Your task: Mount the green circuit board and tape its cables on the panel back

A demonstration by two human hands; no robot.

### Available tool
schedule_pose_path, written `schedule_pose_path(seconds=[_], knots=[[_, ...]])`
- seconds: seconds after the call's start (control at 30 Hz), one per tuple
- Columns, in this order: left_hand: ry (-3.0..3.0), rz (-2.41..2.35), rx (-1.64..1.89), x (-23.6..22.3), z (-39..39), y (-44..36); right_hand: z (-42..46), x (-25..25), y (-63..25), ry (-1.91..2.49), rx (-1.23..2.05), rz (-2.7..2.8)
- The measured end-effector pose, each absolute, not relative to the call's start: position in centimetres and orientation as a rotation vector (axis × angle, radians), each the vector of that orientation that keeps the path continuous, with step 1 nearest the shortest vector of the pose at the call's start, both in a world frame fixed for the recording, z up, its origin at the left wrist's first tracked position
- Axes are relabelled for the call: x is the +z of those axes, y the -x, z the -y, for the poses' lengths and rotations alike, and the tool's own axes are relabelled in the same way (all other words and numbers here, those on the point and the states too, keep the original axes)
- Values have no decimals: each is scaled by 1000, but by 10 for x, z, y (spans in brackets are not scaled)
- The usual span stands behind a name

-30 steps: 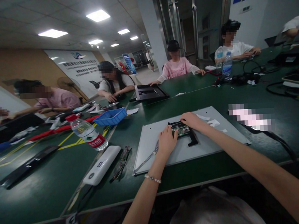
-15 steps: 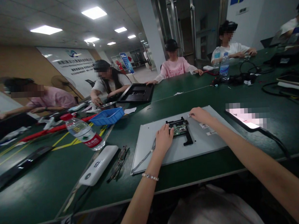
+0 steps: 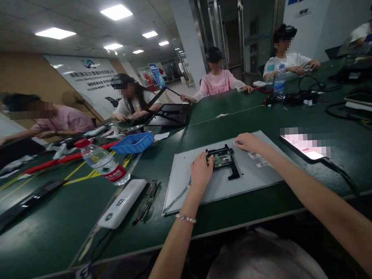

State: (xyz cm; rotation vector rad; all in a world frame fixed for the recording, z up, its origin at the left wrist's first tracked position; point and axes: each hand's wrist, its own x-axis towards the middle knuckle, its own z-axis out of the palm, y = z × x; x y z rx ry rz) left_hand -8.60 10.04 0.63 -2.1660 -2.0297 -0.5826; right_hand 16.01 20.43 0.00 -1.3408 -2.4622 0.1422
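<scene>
A flat grey panel [image 3: 178, 179] lies before me on the green table. On it sits a black bracket [image 3: 235, 171] framing a green circuit board [image 3: 221, 160]. My left hand [image 3: 201, 171] has its fingers curled at the bracket's left side, thumb and fingertips against the edge. Thin grey cables [image 3: 178, 197] run out from under that hand across the panel. My right hand [image 3: 248, 143] is closed in a pinch above the panel, right of the bracket; what its fingertips hold, if anything, is too small to name. White labels [image 3: 262, 164] are stuck on the panel below it.
Left of the panel are eyeglasses [image 3: 147, 201], a white power bank [image 3: 123, 204], a water bottle [image 3: 103, 163] and a blue bin [image 3: 133, 143]. A lit phone [image 3: 305, 148] with a cable lies to the right. Several people sit around the table.
My left hand has shifted slightly along the bracket's left edge; my right hand stays almost still. Across the table, a black frame has been lifted and tilted up by other people.
</scene>
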Motion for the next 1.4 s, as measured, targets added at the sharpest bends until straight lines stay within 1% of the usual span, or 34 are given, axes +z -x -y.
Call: schedule_pose_path(seconds=[0.27, 0.4, 0.53, 0.7, 0.9, 1.13, 1.4], knots=[[2231, 2008, -516, 7, -99, 83, -203, -2, -151, 1470, -17, 2433], [2256, 1992, -476, 9, -99, 82, -199, 1, -146, 1460, 16, 2359], [2260, 1976, -451, 8, -100, 82, -192, 10, -128, 1336, 37, 2306], [2257, 1954, -454, 3, -102, 84, -189, 11, -104, 1192, 57, 2437], [2253, 1959, -446, 3, -102, 84, -193, 5, -100, 1208, 120, 2511], [2251, 1984, -439, 7, -98, 83, -192, 10, -100, 1200, 246, 2481], [2242, 1978, -459, 4, -97, 83, -211, 3, -93, 1151, 305, 2492]])
